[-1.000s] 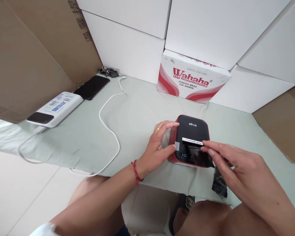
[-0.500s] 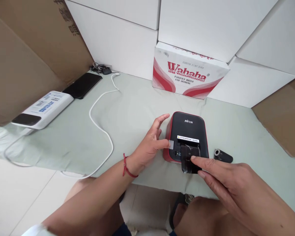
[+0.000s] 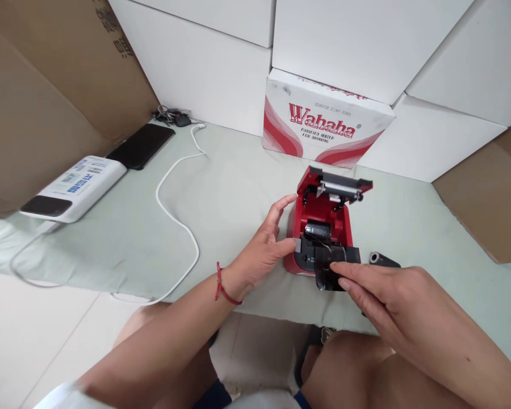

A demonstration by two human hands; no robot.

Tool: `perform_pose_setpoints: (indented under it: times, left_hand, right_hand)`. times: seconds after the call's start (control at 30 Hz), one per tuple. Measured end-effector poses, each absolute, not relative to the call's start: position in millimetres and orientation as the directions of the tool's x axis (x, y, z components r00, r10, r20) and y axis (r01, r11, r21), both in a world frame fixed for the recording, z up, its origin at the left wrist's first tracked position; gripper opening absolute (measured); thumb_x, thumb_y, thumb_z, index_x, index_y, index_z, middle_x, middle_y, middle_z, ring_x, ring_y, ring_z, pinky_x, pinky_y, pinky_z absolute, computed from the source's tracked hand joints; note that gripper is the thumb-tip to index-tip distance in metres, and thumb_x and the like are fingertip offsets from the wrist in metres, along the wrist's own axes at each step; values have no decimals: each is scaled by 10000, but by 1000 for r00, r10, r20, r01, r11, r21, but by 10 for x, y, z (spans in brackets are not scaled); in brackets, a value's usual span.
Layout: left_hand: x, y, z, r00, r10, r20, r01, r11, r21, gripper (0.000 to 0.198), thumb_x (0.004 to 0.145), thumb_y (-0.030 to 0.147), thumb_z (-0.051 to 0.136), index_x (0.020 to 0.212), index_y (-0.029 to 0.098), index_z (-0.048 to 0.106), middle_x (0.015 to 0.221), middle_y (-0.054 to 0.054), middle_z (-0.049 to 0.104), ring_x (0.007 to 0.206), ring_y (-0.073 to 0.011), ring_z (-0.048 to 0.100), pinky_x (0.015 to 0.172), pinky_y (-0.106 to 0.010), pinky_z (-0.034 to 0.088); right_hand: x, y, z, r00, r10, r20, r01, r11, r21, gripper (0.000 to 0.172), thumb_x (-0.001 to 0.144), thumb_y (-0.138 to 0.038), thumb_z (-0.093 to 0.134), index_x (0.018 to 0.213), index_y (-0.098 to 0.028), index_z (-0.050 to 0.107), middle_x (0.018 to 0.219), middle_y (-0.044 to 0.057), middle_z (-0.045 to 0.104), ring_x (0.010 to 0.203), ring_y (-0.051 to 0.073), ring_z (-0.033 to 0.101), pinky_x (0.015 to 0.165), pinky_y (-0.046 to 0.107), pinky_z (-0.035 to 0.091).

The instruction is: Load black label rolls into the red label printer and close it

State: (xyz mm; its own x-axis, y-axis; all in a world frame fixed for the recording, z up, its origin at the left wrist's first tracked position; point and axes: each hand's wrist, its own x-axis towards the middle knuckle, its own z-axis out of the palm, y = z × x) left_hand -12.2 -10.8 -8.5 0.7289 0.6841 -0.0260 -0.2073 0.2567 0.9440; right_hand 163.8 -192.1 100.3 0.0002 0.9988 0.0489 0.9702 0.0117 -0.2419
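One red-and-black printer [image 3: 319, 213] sits near the front edge of the pale green cloth [image 3: 238, 187], its lid [image 3: 336, 184] tilted up. We judge the body stiff and fairly light, best steadied by its side walls; the black film [image 3: 326, 275] draped over its front looks thin, slick and easily creased, so we would pinch it gently near the loose end. Our left hand [image 3: 266, 247] is spread, thumb at the grey latch [image 3: 297, 245], index fingertip by the left wall. Our right hand [image 3: 392, 295], back upward, holds the film narrowly, forefinger on top, thumb at its edge.
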Motion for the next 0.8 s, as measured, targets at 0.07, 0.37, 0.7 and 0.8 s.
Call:
perform_pose_setpoints:
  times: [0.07, 0.37, 0.7, 0.8]
  left_hand:
    - [-112, -128, -117, 710, 704, -17, -224, 248, 943, 935, 763, 196, 749, 1656, 355, 522, 1916, -23, 444, 1876, -327, 238, 1527, -537, 249]
    - [-103, -247, -157, 641, 758, -122, -279, 378, 883, 694, 722, 259, 851, 1381, 316, 643, 1752, -67, 609, 1761, -322, 434, 1484, -500, 279]
    - [-163, -220, -133, 535, 805, -254, -327, 475, 817, 475, 656, 277, 911, 1107, 269, 763, 1429, -72, 719, 1536, -333, 569, 1306, -469, 425]
    - [-164, -206, -110, 488, 821, -296, -360, 499, 788, 359, 648, 254, 850, 994, 248, 755, 1277, -66, 721, 1393, -299, 615, 1170, -420, 497]
  right_hand:
    - [1657, -1789, 1033, 41, 999, 2, 968, -39, -247, 423, 1208, -348, 473, 1279, -338, 890, 800, -43, 870, 481, 152, 674, 504, 301, 515]
    - [1644, -680, 1008, 279, 900, -334, 960, -268, 81, 392, 1133, -219, 543, 1402, -266, 825, 1358, 115, 885, 1175, 315, 818, 827, 377, 509]
    - [1635, -541, 929, 225, 873, -433, 974, -206, 91, 264, 1057, -175, 623, 1227, -197, 825, 1278, 166, 867, 1056, 308, 811, 772, 361, 494]
    - [1688, -763, 1039, 228, 904, -362, 973, -223, 54, 395, 1107, -237, 569, 1443, -224, 776, 1454, 153, 837, 1225, 332, 812, 938, 394, 581]
